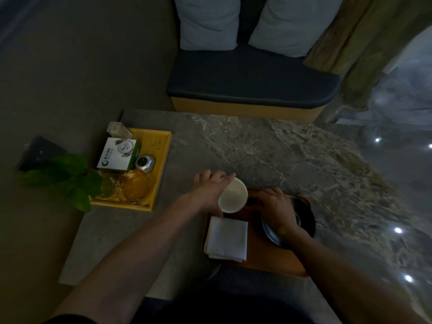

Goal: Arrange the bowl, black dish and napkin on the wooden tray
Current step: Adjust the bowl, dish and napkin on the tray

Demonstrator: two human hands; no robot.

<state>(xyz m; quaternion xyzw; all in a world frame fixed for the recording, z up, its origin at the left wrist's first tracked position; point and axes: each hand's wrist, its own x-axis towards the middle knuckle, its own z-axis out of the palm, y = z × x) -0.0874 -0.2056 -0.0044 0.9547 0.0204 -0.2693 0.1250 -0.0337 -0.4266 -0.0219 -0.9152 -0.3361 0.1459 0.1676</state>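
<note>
A brown wooden tray lies near the front edge of the stone table. On its left part rests a folded white napkin. My left hand grips a small white bowl, tilted with its mouth facing me, above the tray's back left corner. A black dish sits on the tray's right side. My right hand lies over the dish's left part, fingers curled on something dark that I cannot make out. Part of the dish is hidden under that hand.
A yellow tray at the table's left holds a white and green box, a silver object, amber glass dishes and a clear packet. Green leaves overhang its left side. A dark cushioned bench stands behind the table.
</note>
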